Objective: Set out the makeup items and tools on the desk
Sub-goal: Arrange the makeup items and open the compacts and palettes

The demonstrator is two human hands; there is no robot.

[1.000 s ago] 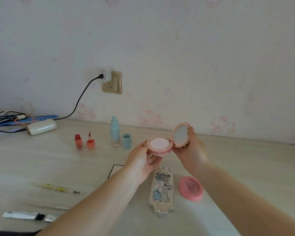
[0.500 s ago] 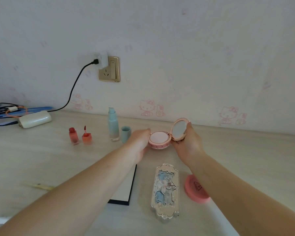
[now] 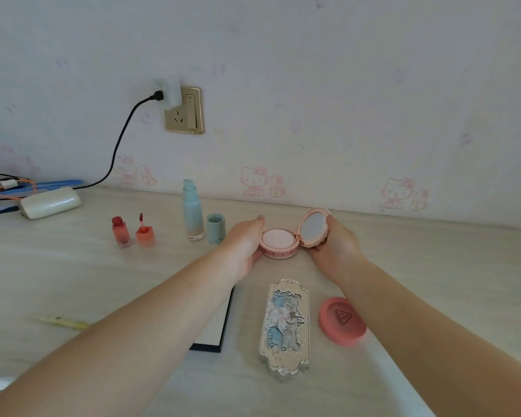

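Note:
An open pink cushion compact (image 3: 278, 242) sits low on the desk (image 3: 433, 266) near the wall, its mirrored lid (image 3: 313, 225) tilted up. My left hand (image 3: 242, 246) lies against the left side of its base with fingers straight. My right hand (image 3: 334, 246) curls round the back of the lid. In front lie an ornate silver-blue palette (image 3: 285, 326) and a round pink blush case (image 3: 342, 322). To the left stand a teal pump bottle (image 3: 193, 210), its cap (image 3: 216, 228), a red lip tint bottle (image 3: 121, 231) and its wand cap (image 3: 144, 233).
A white box with a black edge (image 3: 220, 329) lies partly under my left forearm. A yellow pen (image 3: 63, 322) lies at the front left. A white power bank (image 3: 50, 203) and cables sit at the back left, with a charger plugged into the wall socket (image 3: 184, 109).
Both hands have carried the open compact forward and down from in front of me to the desk by the wall. My left hand's fingers have straightened beside the base.

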